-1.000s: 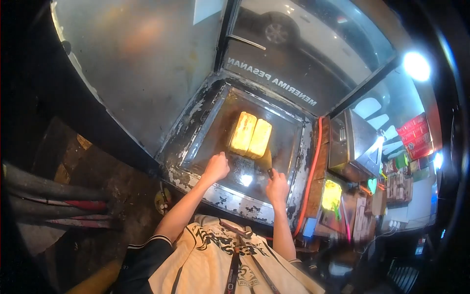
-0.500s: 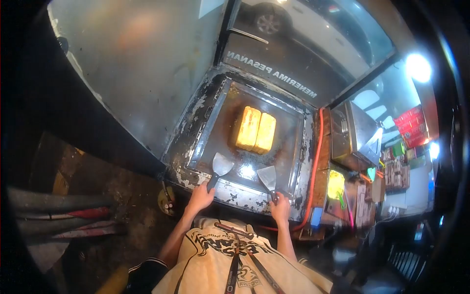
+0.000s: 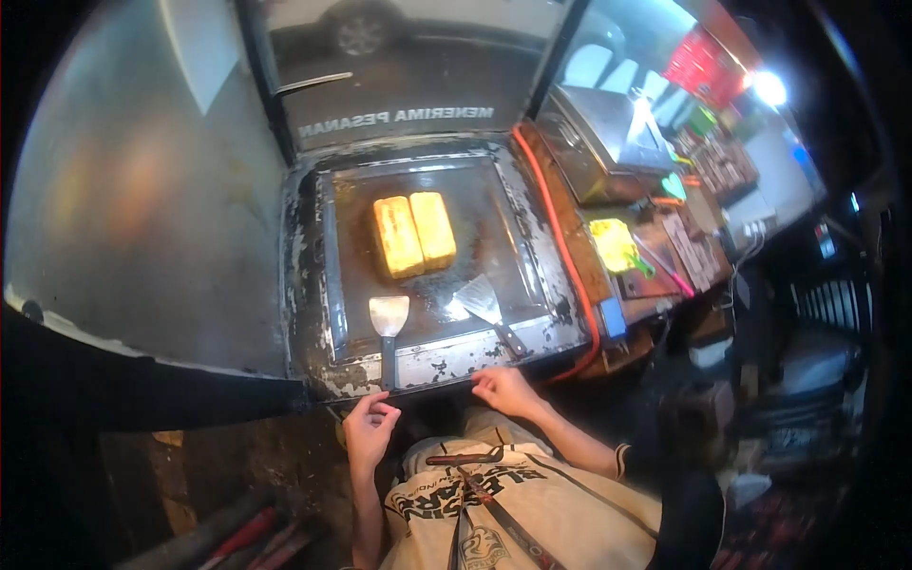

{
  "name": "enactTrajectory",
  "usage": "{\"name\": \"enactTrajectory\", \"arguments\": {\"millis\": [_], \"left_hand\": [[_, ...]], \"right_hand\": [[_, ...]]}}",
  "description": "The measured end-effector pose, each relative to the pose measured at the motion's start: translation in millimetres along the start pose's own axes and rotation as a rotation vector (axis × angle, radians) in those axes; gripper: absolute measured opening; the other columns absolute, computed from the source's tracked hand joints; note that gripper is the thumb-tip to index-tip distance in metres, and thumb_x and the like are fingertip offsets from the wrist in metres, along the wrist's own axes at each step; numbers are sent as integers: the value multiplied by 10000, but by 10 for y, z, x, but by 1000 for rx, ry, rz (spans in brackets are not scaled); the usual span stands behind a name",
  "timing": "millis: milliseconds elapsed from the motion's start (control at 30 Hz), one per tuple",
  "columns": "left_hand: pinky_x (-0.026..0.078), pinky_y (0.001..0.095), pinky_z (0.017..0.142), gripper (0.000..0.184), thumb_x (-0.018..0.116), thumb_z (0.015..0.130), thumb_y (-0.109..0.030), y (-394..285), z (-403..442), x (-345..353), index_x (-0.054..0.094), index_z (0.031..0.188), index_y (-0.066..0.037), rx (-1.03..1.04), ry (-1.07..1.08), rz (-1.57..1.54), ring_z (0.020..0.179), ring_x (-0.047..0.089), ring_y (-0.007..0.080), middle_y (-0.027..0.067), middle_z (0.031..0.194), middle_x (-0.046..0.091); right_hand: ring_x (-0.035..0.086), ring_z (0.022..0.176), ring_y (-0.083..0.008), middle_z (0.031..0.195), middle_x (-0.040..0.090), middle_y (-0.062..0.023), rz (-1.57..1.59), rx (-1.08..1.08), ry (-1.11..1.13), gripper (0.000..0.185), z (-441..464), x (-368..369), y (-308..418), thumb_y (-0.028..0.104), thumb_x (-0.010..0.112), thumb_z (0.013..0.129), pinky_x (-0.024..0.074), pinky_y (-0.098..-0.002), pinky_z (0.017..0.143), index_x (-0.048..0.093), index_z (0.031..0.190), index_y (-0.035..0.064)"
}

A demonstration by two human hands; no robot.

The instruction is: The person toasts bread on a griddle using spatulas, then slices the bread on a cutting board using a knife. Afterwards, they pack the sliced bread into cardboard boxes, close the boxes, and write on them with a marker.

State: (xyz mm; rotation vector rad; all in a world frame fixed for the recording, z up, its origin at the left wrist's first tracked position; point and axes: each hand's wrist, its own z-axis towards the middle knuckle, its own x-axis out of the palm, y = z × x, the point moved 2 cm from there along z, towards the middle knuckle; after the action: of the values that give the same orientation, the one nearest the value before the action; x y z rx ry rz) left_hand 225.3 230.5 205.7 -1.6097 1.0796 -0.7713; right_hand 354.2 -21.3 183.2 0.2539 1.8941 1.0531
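Two golden-brown bread blocks, the left block (image 3: 399, 237) and the right block (image 3: 433, 231), lie side by side on the dark griddle (image 3: 503, 218). A wide spatula (image 3: 389, 328) rests at the griddle's front, its black handle over the rim. My left hand (image 3: 369, 429) is just below that handle, apart from it, with its fingers loosely bent and open. A second spatula (image 3: 486, 306) lies slanted at front right, handle toward the rim. My right hand (image 3: 511, 391) is at the front edge, left of that handle; its fingers are curled closed with nothing visible in them.
An orange hose (image 3: 551, 204) runs along the griddle's right side. Beyond it stand a metal box (image 3: 608, 128), a yellow block (image 3: 614, 244), a blue item (image 3: 612, 318) and a pink-handled tool (image 3: 665, 266). Glass panels with lettering (image 3: 397, 119) rise behind.
Both hands have let go of the spatulas, which now lie on the griddle and its rim. The hands have drawn back toward my apron. My view has turned to the right.
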Motion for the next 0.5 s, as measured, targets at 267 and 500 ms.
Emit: {"name": "enactTrajectory", "arguments": {"millis": [267, 500], "left_hand": [[426, 221, 603, 133, 567, 795, 72, -1807, -298, 144, 650, 897, 48, 597, 204, 45, 650, 542, 114, 71, 777, 592], [381, 242, 414, 206, 748, 699, -76, -3006, -562, 745, 614, 846, -21, 1214, 482, 293, 489, 526, 146, 72, 627, 576]], "right_hand": [[667, 742, -278, 818, 682, -147, -154, 98, 584, 376, -442, 455, -306, 288, 639, 813, 531, -364, 681, 623, 1104, 51], [634, 937, -329, 1002, 660, -191, -250, 184, 494, 422, -526, 74, -579, 294, 641, 811, 500, -412, 826, 603, 1148, 42]]}}
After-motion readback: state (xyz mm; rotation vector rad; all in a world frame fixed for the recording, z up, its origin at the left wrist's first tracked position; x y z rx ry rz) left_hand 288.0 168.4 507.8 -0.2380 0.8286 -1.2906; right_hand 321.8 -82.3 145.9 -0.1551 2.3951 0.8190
